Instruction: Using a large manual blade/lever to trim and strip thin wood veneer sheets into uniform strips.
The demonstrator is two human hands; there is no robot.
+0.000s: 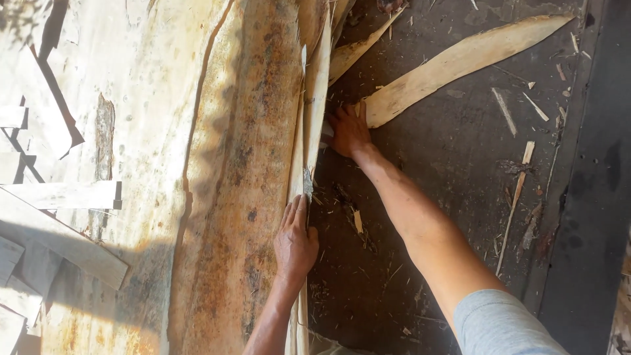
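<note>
Left hand (295, 242) flat, fingers together, on the pale, rust-stained wood veneer sheet's (230, 164) splintered edge; right hand (349, 130) grips it.

Two bare arms are seen from above. The right arm (420, 223) is covered only near the shoulder, where a short sleeve (499, 325) of plain light grey fabric is seen, smooth and unmarked, with a curved hem. Below that hem the forearm is left bare down to the right hand (348, 131). No sleeve is seen on the left arm (273, 322), which is bare to the frame edge. Short nails are seen on the left hand (296, 240).
</note>
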